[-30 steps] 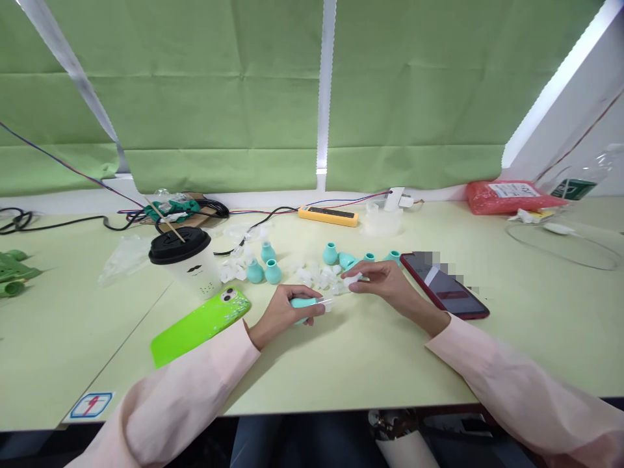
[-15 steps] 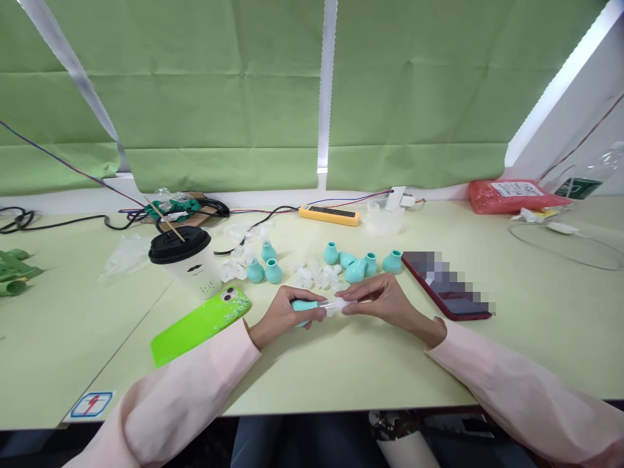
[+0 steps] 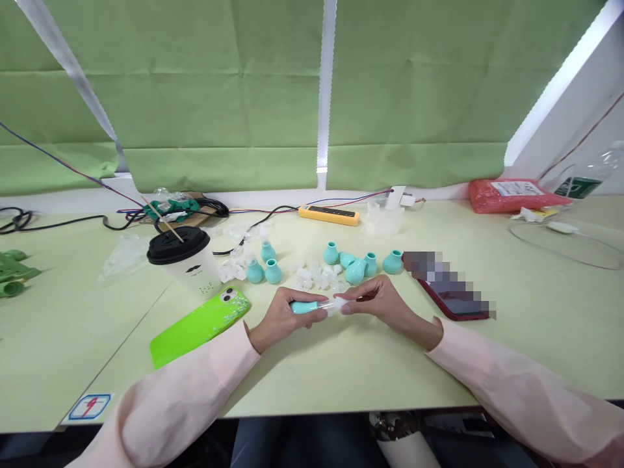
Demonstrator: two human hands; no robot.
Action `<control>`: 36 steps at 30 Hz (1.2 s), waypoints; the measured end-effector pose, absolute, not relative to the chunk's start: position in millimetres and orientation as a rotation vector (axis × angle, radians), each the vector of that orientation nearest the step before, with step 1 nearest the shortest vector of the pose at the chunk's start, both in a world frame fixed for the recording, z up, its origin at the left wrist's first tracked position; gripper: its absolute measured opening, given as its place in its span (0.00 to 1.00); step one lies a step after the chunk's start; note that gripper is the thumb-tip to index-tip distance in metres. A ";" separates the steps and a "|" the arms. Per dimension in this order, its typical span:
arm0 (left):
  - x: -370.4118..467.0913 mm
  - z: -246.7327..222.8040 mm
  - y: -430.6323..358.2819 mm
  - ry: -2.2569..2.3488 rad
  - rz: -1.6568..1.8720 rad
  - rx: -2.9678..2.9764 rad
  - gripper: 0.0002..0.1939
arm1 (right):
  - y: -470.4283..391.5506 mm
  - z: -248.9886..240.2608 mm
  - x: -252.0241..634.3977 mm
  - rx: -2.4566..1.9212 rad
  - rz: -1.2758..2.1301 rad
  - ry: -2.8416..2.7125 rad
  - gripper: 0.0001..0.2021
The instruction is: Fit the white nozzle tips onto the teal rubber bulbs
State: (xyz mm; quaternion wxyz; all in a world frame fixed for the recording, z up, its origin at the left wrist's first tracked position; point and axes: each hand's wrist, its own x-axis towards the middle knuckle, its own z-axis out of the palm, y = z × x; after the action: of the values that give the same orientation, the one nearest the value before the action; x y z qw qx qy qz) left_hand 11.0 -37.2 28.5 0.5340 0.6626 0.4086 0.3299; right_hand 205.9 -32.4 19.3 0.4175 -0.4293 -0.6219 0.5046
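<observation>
My left hand (image 3: 283,317) is wrapped round a teal bulb (image 3: 303,307) lying sideways, with a clear tube (image 3: 325,305) pointing right out of it. At the tube's far end, the fingertips of my right hand (image 3: 383,303) pinch a small whitish translucent tip (image 3: 340,303). Just behind my hands lies a loose pile of translucent white pieces (image 3: 319,277). Several teal bulbs (image 3: 355,271) are grouped behind my right hand. More teal bulbs (image 3: 273,272) stand behind my left hand, beside other clear pieces (image 3: 233,268).
A lidded paper cup (image 3: 197,273) stands at the left behind a bright green phone (image 3: 199,328). A dark red-edged phone (image 3: 451,289) lies right of my right hand. Farther back are a yellow power strip (image 3: 329,215), cables and a red package (image 3: 511,196).
Both hands keep their holds on the bulb and the tip, with only a very slight shift of the fingers. The things on the table have stayed in place.
</observation>
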 end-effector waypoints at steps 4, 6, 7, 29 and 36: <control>9.9 27.2 -38.3 0.980 0.776 1.613 0.18 | -35.2 16.5 203.3 -1.049 1.264 -1.544 0.11; 9.5 27.2 -39.1 0.973 0.789 1.645 0.17 | -36.7 15.4 201.8 -1.024 1.289 -1.539 0.11; 9.4 27.2 -39.5 0.967 0.799 1.665 0.17 | -37.3 15.0 201.1 -1.011 1.299 -1.537 0.10; 17.3 25.4 -40.2 0.671 0.564 1.321 0.14 | -39.3 32.3 199.6 -0.944 1.252 -1.479 0.09; 19.1 20.8 -43.0 0.564 0.507 1.239 0.15 | -42.3 30.4 195.7 -1.025 1.083 -1.538 0.09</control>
State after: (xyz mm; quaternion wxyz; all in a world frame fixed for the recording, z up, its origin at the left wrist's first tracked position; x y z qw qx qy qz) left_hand 19.1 -43.0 20.8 0.7476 0.5665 0.2580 0.2317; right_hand 195.7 -42.3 30.4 0.4792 -0.4199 -0.6302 0.4436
